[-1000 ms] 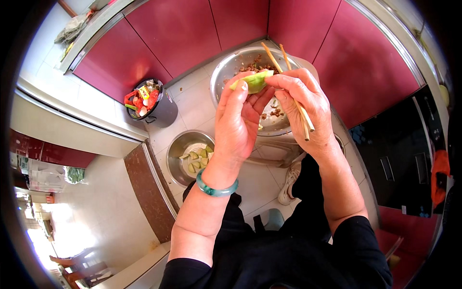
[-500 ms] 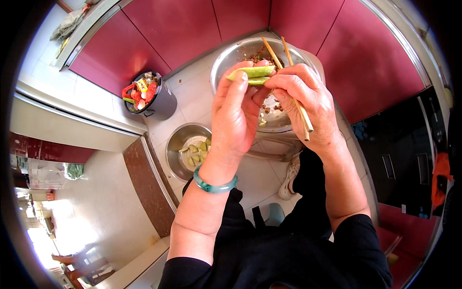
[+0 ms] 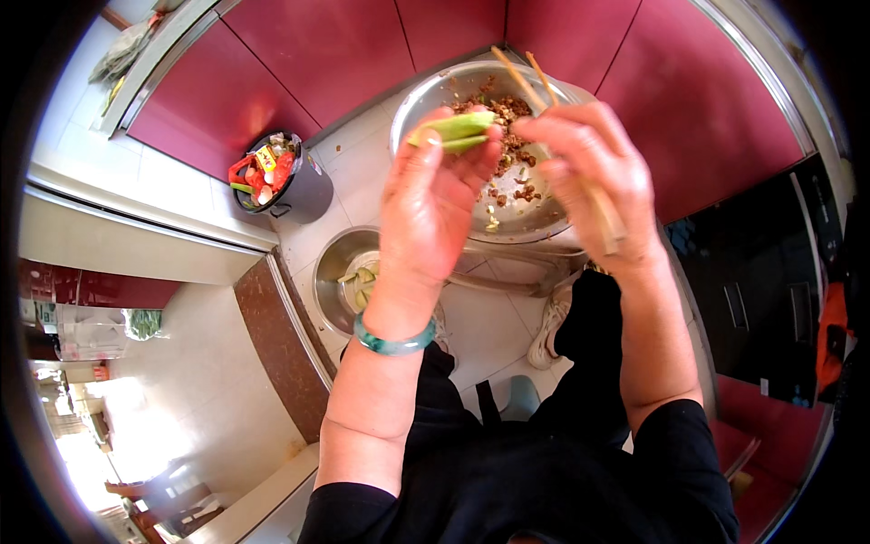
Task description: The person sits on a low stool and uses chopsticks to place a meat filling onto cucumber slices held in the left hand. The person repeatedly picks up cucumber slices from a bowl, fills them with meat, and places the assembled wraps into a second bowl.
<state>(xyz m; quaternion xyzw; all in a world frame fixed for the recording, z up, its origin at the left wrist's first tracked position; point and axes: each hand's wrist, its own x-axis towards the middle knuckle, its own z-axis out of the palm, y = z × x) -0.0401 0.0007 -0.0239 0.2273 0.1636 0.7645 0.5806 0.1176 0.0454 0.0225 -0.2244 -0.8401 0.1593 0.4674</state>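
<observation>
A pale green vegetable piece [image 3: 464, 125], split into two layers, is pinched in my left hand [image 3: 421, 204], between thumb and fingers. A green bangle [image 3: 395, 343] circles that wrist. My right hand [image 3: 603, 177], somewhat blurred, grips a pair of wooden chopsticks [image 3: 520, 76], whose thin ends point away from me. Both hands are above the near part of a large steel bowl [image 3: 535, 227]. Crumbly brown mince [image 3: 494, 95] lies in it, mostly toward the far side, with scattered bits nearer. Left of my left forearm, a smaller steel bowl [image 3: 323, 288] contains several green vegetable pieces [image 3: 365, 276].
A dark bin [image 3: 306, 192] full of waste stands at the left by the red cabinets [image 3: 317, 54]. The large bowl rests on a low stool or chair [image 3: 503, 279]. To the right is a black appliance front [image 3: 743, 281]. A brown door sill [image 3: 276, 344] crosses the floor at left.
My right hand and the chopsticks have moved right, away from the vegetable piece. My left hand has shifted slightly left with the piece, and more of the mince shows.
</observation>
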